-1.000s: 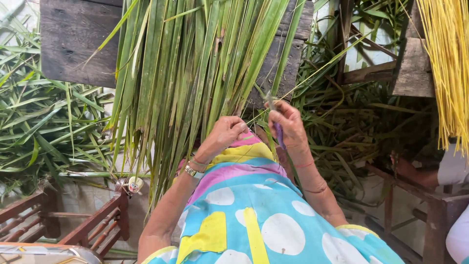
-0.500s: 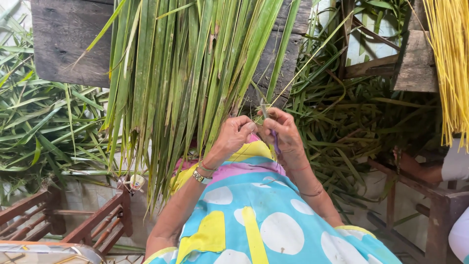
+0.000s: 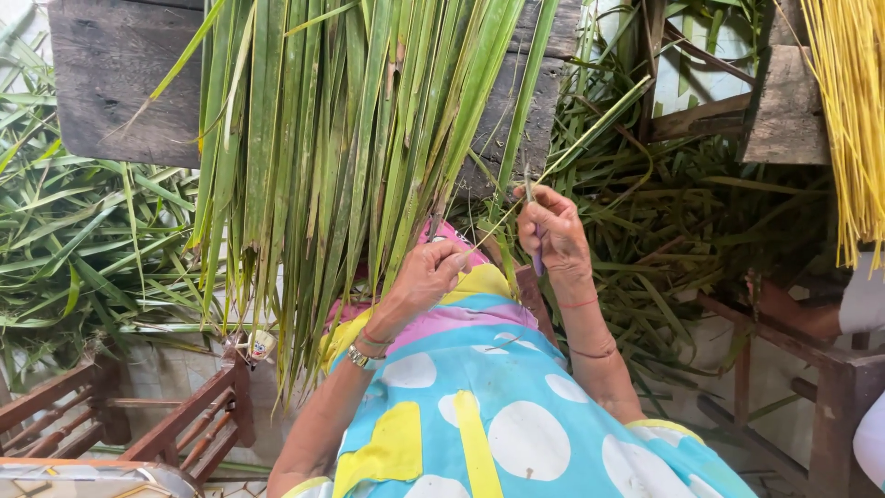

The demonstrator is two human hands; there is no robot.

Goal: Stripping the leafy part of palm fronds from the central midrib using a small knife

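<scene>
— Left hand [image 3: 426,274] first: what is it doing?

— It sits low over the lap, fingers clenched around the base of a thin pale green leaf strip [image 3: 553,159], just beside the hanging ends of the big bundle of long green palm leaves [image 3: 350,138]. A metal wristwatch [image 3: 360,359] shows on that wrist.

— And the right hand [image 3: 551,231]?

— Raised a little higher and apart from the left, grasping a small knife with a purple handle [image 3: 537,261]; the handle sticks out below the palm. The blade is too thin to make out clearly. The fingertips pinch the same strip, which runs up and to the right away from both hands. A thin red thread bracelet [image 3: 579,303] circles the wrist.

— What lies beneath the hands?

— A lap covered by a turquoise dress with white dots and yellow and pink bands [image 3: 479,406].

— Farther out?

— The bundle drapes down over a dark weathered wooden counter [image 3: 111,83]. Loose green leaves [image 3: 83,240] pile on the floor at left, and more at right. A brown wooden frame [image 3: 175,424] stands at lower left. At upper right hangs a sheaf of yellow stripped fibres [image 3: 853,120], and another person's arm [image 3: 793,318] rests at the right edge.
</scene>
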